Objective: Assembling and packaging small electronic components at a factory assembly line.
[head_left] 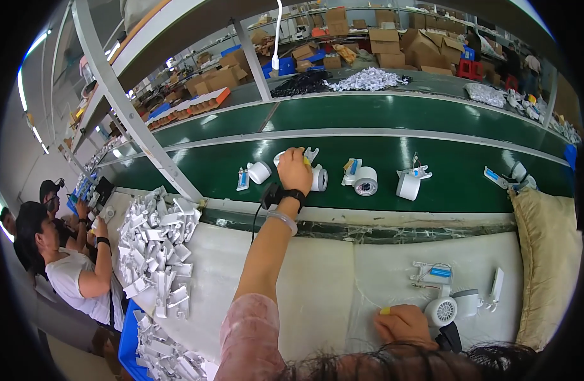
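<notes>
My left hand [294, 170] reaches over the green conveyor belt, its fingers closed around a white device [318, 179] with a round head. A yellow cover shows on one fingertip. On the worktable, my right hand [403, 325] lies curled in a fist with a yellow-covered finger; what is inside it, if anything, is hidden. Just right of it stands a white device with a round grille [442, 312], beside another white cylindrical head [466, 302]. Behind them lies an open white housing with a blue battery cell [440, 272]. A flat white panel [497, 289] stands to their right.
More white devices [365, 181] sit spaced along the belt [457, 149]. White plastic parts [155, 247] are heaped at the left, above a blue bin [128, 340]. A beige cushion [546, 267] borders the right side. A metal post [136, 101] rises at left; co-workers [82, 273] sit beyond.
</notes>
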Demonstrator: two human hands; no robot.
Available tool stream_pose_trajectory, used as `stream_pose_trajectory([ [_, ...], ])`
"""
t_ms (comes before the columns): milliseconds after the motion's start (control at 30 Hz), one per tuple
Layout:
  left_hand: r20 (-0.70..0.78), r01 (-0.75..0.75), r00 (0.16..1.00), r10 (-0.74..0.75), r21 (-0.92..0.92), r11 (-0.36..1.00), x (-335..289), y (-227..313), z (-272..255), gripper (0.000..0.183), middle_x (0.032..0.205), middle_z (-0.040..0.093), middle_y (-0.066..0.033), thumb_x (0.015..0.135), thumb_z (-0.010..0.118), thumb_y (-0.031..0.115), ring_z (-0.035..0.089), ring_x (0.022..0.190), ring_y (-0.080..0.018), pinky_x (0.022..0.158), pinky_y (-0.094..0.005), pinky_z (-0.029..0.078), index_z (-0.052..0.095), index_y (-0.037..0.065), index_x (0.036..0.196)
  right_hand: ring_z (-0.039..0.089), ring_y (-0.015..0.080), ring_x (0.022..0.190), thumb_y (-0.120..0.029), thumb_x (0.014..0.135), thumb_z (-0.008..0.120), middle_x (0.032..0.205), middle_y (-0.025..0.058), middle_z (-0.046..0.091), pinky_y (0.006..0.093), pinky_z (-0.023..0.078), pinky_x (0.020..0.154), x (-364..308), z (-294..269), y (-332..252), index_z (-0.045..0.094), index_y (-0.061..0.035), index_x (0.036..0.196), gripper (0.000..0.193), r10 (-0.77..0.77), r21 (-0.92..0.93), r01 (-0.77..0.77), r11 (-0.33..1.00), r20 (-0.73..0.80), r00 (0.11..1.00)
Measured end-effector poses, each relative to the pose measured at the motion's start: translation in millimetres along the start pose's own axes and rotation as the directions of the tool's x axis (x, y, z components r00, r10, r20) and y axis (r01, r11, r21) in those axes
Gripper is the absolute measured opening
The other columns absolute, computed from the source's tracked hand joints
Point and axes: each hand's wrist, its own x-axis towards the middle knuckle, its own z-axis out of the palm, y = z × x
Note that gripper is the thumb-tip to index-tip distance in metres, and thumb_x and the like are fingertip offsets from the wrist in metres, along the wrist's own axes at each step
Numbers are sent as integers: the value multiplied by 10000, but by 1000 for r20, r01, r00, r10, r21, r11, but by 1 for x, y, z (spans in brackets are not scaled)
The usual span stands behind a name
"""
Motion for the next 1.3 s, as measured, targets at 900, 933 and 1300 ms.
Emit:
stream_pose_trajectory([
  [900,653,-114,743,-146,338,934,43,-100,74,509,1290,559,-168,834,616,447,530,1164,-388,938,-515,458,564,237,1294,595,291,834,-174,776,689,906,95,610,395,482,727,3,9,4,628,-101,970,217,29,175,-53,983,132,991],
  [933,570,-62,809,-145,328,943,47,-126,80,452,1195,606,-162,835,610,429,569,1084,-373,919,-505,465,599,227,1239,578,299,838,-185,783,671,904,104,592,403,467,736,8,0,-11,611,-89,959,209,23,147,-43,988,132,991],
  [1300,276,376,889,-365,13,926,44,-123,64,545,1019,648,-275,681,736,305,604,1011,-439,865,-462,481,582,-48,1066,590,286,908,-186,774,604,989,101,598,392,482,778,-30,42,41,598,-75,1008,258,74,-20,-72,997,88,993],
])
